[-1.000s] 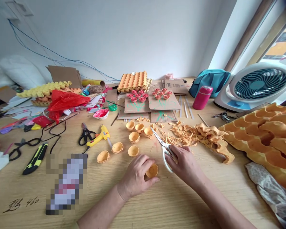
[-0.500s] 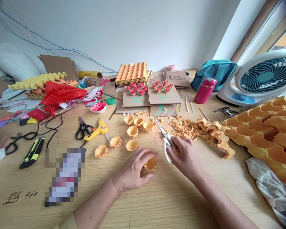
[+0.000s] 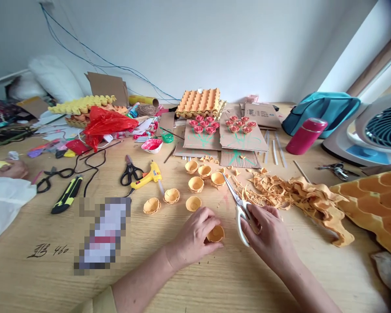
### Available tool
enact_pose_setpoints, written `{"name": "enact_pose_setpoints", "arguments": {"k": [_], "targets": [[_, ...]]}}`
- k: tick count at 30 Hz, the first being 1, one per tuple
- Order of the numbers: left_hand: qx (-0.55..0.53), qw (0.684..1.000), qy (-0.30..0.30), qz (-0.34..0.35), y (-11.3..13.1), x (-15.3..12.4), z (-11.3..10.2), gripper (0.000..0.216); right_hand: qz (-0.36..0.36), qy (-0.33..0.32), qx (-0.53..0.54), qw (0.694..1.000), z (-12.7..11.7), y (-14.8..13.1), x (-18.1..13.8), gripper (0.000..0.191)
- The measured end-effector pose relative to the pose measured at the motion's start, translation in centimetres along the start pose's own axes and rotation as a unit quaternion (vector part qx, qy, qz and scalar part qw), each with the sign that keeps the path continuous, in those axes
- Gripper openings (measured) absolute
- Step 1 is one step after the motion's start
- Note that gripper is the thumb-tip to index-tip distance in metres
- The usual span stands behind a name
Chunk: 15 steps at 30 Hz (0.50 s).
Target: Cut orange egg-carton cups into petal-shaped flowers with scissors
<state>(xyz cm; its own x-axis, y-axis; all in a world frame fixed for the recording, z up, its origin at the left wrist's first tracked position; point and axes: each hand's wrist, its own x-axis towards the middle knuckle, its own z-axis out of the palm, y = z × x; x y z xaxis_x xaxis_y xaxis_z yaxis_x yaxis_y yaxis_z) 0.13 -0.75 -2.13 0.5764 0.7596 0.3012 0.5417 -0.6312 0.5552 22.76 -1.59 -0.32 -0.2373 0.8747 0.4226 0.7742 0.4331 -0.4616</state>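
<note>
My left hand (image 3: 193, 234) is closed round a small orange egg-carton cup (image 3: 216, 234), held just above the wooden table (image 3: 215, 282). My right hand (image 3: 270, 234) grips the handles of silver scissors (image 3: 237, 204), whose shut blades point up and left toward a cluster of loose orange cups (image 3: 196, 184). The two hands are close together, the cup a short way left of the scissor handles. A heap of orange carton scraps (image 3: 289, 195) lies just right of the blades.
A yellow glue gun (image 3: 146, 179), black scissors (image 3: 129, 171) and a utility knife (image 3: 67, 194) lie to the left. Cardboard sheets with red paper flowers (image 3: 221, 130), egg trays (image 3: 198, 102), a pink bottle (image 3: 304, 136), a fan (image 3: 374, 130) and another person's hand (image 3: 6, 169) are around.
The view has shifted, so everything sits further right and lower in the picture. My hands keep their hold on the cup and scissors, much as before.
</note>
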Motion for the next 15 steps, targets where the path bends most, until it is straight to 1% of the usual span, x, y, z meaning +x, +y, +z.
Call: {"name": "enact_pose_setpoints", "arguments": {"k": [4,6,8,11,13,15], "targets": [[-0.006,1.000,-0.013,-0.002,0.2,0.0,-0.1,0.055,-0.014,-0.012,0.016,1.000,0.2,-0.3,-0.2,0.025],[-0.004,1.000,-0.022,0.011,0.4,0.0,-0.2,0.059,-0.018,-0.017,0.019,1.000,0.4,-0.3,-0.3,0.026],[0.006,0.999,-0.018,0.028,0.6,0.1,-0.2,0.059,-0.010,-0.026,0.018,0.999,0.6,-0.2,-0.3,0.027],[0.020,0.997,0.013,0.080,0.8,0.0,0.1,0.053,0.016,-0.037,0.005,0.999,1.0,0.5,-0.3,0.028],[0.018,0.991,0.040,0.127,1.0,-0.1,0.5,0.043,0.018,-0.041,-0.013,0.999,1.3,1.3,-0.3,0.024],[0.017,0.985,0.062,0.160,1.1,-0.1,0.8,0.032,0.021,-0.035,-0.043,0.998,1.6,2.2,-0.5,0.020]]}}
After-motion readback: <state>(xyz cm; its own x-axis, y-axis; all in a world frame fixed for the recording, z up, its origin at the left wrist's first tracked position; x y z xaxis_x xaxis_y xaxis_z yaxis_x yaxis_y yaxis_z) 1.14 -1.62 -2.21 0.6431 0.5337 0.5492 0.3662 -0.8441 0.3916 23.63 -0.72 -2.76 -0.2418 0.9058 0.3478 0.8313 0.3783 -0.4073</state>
